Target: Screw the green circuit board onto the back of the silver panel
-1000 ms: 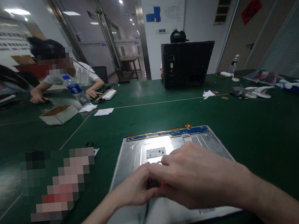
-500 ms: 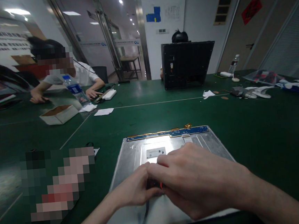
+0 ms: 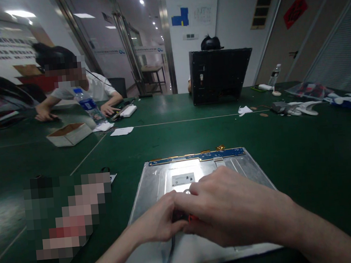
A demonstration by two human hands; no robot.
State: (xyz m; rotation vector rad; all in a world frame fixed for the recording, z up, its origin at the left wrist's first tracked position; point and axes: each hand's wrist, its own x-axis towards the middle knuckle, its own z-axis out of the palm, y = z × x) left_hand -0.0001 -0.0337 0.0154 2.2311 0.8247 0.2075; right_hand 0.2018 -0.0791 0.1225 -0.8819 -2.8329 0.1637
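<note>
A silver metal panel, like the back of a flat display, lies on the table before me. Along its far edge runs a narrow blue circuit board. My left hand and my right hand meet above the panel's middle, both with fingers closed. Between them shows a small dark item with a red-orange part; the hands cover most of it. A round silver end peeks out above my right fingers. From beneath my left hand a dark cable runs down over the panel.
The green table carries an open cardboard box, a tilted water bottle, and paper. A large black case stands at the far side. A blurred-out long item lies left. Another person sits at far left.
My right hand has turned slightly, with its fingers shifted. The round silver end and more of the red-orange part now show. My left hand and the panel stay in place.
</note>
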